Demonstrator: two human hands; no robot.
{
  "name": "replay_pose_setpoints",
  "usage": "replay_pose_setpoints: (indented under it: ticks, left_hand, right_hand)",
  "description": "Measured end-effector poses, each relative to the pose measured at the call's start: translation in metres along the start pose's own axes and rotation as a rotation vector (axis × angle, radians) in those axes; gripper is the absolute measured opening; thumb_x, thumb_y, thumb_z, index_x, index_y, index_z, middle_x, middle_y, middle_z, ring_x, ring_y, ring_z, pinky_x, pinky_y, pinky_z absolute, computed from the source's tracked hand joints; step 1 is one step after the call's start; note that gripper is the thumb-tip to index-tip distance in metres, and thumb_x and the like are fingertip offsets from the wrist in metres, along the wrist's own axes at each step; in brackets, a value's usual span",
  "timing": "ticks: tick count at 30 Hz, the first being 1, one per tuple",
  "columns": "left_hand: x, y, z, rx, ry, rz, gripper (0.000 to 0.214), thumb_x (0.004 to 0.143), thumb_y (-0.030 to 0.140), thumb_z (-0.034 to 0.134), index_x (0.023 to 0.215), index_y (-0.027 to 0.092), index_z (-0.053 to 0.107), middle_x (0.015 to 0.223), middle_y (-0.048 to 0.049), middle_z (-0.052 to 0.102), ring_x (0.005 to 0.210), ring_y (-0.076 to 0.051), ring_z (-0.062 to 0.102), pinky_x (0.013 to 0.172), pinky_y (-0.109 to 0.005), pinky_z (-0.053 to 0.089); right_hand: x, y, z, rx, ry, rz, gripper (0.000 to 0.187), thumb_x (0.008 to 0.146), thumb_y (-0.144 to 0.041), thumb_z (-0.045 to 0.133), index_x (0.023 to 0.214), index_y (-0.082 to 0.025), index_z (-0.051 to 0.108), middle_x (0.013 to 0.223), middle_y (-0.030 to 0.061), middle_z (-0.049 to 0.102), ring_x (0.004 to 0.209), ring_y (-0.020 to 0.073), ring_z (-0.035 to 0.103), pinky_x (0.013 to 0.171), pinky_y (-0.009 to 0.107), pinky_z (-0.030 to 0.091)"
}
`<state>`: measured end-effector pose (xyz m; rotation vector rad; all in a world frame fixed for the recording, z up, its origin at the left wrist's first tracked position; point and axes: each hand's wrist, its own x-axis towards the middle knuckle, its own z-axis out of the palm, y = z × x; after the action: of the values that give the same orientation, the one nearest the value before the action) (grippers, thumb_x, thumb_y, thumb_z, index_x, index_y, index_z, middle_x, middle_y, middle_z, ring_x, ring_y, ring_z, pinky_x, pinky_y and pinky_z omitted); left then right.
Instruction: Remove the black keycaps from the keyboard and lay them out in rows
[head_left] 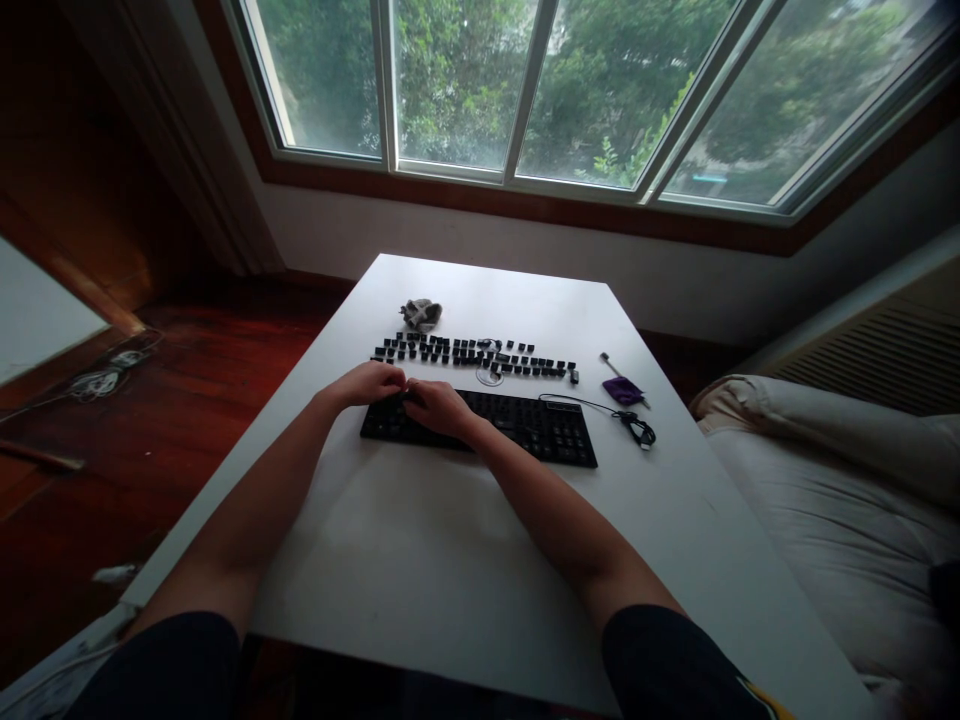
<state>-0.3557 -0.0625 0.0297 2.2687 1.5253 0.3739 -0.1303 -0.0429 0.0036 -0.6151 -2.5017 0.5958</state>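
Left hand (375, 382): fingers curled in, at far-left corner of keyboard. Right hand (441, 408): fingers bent, over keyboard's left half, fingertips close to left's. Can't tell whether either grips anything; too small and dark. Black keyboard (529, 428) lies flat on the white desk (390, 560), under and right of the hands. Loose black keys (457, 359) in uneven rows just beyond it. Grey crumpled cloth (421, 314) behind those. Cable (641, 431) bundled right of keyboard, purple item (622, 391) just beyond cable.
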Motion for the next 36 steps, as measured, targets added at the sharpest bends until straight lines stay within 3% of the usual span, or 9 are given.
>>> replay_pose_setpoints:
  ticks: [5, 8, 12, 17, 20, 23, 26, 30, 36]
  left_hand:
    - [-0.009, 0.003, -0.008, -0.133, -0.261, 0.049, 0.018, 0.077, 0.029, 0.059, 0.09, 0.02, 0.068, 0.079, 0.0002, 0.065, 0.07, -0.016, 0.057, 0.062, -0.024, 0.04]
    - [-0.009, 0.006, -0.009, -0.145, -0.312, 0.052, 0.024, 0.076, 0.033, 0.065, 0.096, 0.02, 0.068, 0.08, 0.0002, 0.064, 0.069, -0.015, 0.056, 0.06, -0.024, 0.04]
    - [-0.006, 0.012, -0.007, -0.119, -0.219, 0.066, 0.029, 0.083, 0.044, 0.064, 0.098, 0.02, 0.07, 0.085, -0.001, 0.067, 0.074, -0.016, 0.058, 0.064, -0.024, 0.041]
    - [-0.002, 0.014, -0.002, -0.211, -0.07, 0.053, 0.031, 0.085, 0.045, 0.064, 0.106, 0.023, 0.07, 0.09, -0.0009, 0.072, 0.08, -0.017, 0.063, 0.072, -0.026, 0.047]
    - [0.002, 0.013, 0.006, -0.247, 0.048, 0.068, 0.028, 0.085, 0.04, 0.065, 0.105, 0.022, 0.07, 0.093, -0.0024, 0.073, 0.082, -0.018, 0.065, 0.074, -0.028, 0.049]
    - [0.007, 0.016, 0.014, -0.279, 0.141, 0.071, 0.036, 0.084, 0.035, 0.064, 0.118, 0.022, 0.066, 0.1, -0.0036, 0.074, 0.085, -0.018, 0.066, 0.074, -0.029, 0.051]
    - [0.01, 0.023, 0.02, -0.259, 0.196, 0.081, 0.042, 0.085, 0.029, 0.062, 0.127, 0.024, 0.062, 0.105, -0.003, 0.074, 0.087, -0.017, 0.066, 0.075, -0.029, 0.052]
    - [0.01, 0.033, 0.023, -0.157, 0.264, 0.111, 0.028, 0.088, 0.028, 0.061, 0.115, 0.023, 0.067, 0.108, -0.0037, 0.073, 0.088, -0.018, 0.066, 0.08, -0.031, 0.052]
    - [0.012, 0.038, 0.027, -0.049, 0.252, 0.184, 0.021, 0.092, 0.033, 0.062, 0.109, 0.024, 0.07, 0.103, -0.0044, 0.072, 0.093, -0.021, 0.065, 0.091, -0.037, 0.05]
  right_hand:
    - [-0.006, 0.013, 0.007, 0.176, 0.079, 0.049, 0.011, 0.089, -0.028, 0.059, 0.094, -0.019, 0.064, 0.074, -0.0013, 0.064, 0.065, 0.0132, 0.055, 0.066, 0.024, 0.038]
    - [-0.005, 0.018, 0.012, 0.319, 0.135, 0.161, 0.012, 0.088, -0.03, 0.059, 0.092, -0.019, 0.061, 0.068, -0.0034, 0.062, 0.06, 0.0123, 0.053, 0.062, 0.023, 0.039]
    - [-0.003, 0.017, 0.011, 0.445, 0.207, 0.256, 0.012, 0.086, -0.031, 0.059, 0.092, -0.02, 0.058, 0.073, -0.0023, 0.068, 0.066, 0.0144, 0.061, 0.065, 0.025, 0.046]
    - [-0.001, 0.013, 0.004, 0.599, 0.312, 0.439, 0.012, 0.087, -0.032, 0.059, 0.092, -0.023, 0.054, 0.079, -0.0011, 0.07, 0.078, 0.0175, 0.07, 0.073, 0.028, 0.055]
    - [0.003, 0.018, 0.003, 0.775, 0.343, 0.529, 0.013, 0.088, -0.033, 0.057, 0.093, -0.025, 0.048, 0.079, -0.0034, 0.069, 0.072, 0.0154, 0.072, 0.071, 0.027, 0.057]
    - [0.007, 0.026, 0.003, 0.954, 0.372, 0.603, 0.018, 0.089, -0.03, 0.058, 0.098, -0.025, 0.043, 0.074, -0.0062, 0.067, 0.064, 0.0142, 0.071, 0.065, 0.027, 0.059]
    - [0.009, 0.032, 0.0, 1.046, 0.399, 0.668, 0.021, 0.089, -0.027, 0.061, 0.099, -0.025, 0.042, 0.069, -0.0077, 0.064, 0.059, 0.0132, 0.069, 0.062, 0.026, 0.059]
    - [0.009, 0.036, -0.009, 1.09, 0.39, 0.705, 0.016, 0.091, -0.022, 0.059, 0.092, -0.023, 0.043, 0.065, -0.0061, 0.064, 0.054, 0.0124, 0.067, 0.058, 0.025, 0.058]
    - [0.008, 0.048, -0.016, 1.054, 0.317, 0.771, 0.01, 0.09, -0.017, 0.056, 0.089, -0.021, 0.046, 0.063, -0.0039, 0.066, 0.051, 0.0134, 0.067, 0.052, 0.024, 0.057]
